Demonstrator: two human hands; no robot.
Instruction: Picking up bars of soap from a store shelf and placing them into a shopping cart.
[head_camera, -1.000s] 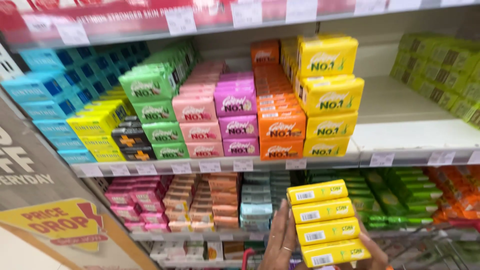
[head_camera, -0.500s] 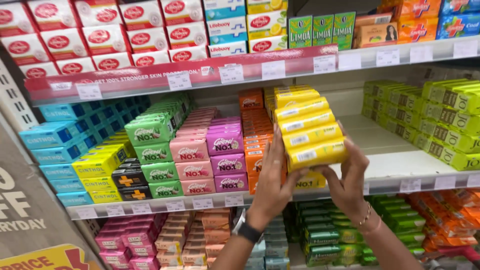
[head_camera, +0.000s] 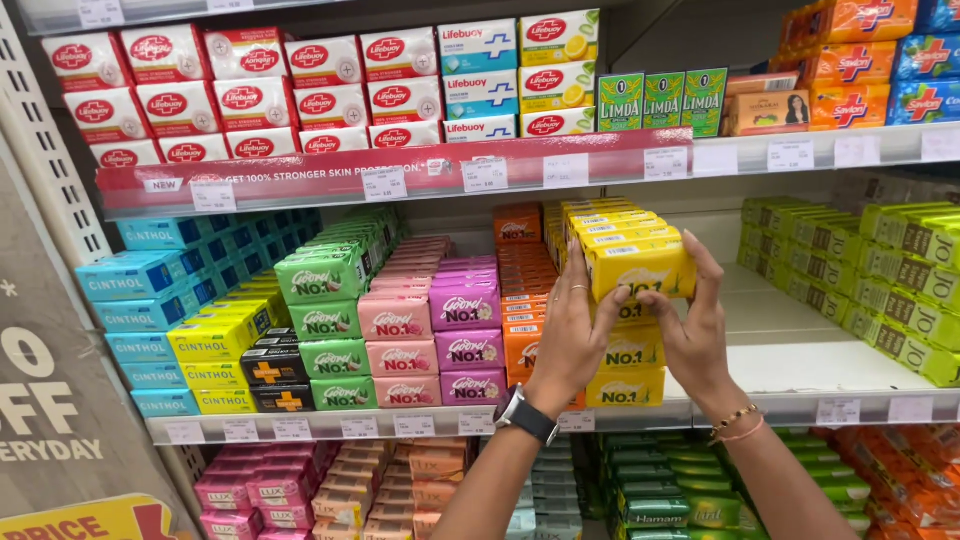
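Observation:
Both my hands grip a stack of several yellow soap boxes (head_camera: 630, 250) from either side, held up at the middle shelf. My left hand (head_camera: 572, 325), with a ring and a wristwatch, presses the stack's left side. My right hand (head_camera: 697, 325), with bracelets at the wrist, holds the right side and underside. The stack rests at the top of a column of yellow soap boxes (head_camera: 630, 370) that stands on the shelf, beside an orange column (head_camera: 520, 300).
The middle shelf (head_camera: 800, 375) holds rows of pink, purple, green, blue and yellow soap boxes, with a bare patch to the right of my hands. Red and white boxes (head_camera: 250, 95) fill the upper shelf. A promotional sign (head_camera: 50, 400) stands at the left.
My hands have raised the yellow stack from below the shelf up to the top of the yellow column, and pushed it further in. The view has tilted upward.

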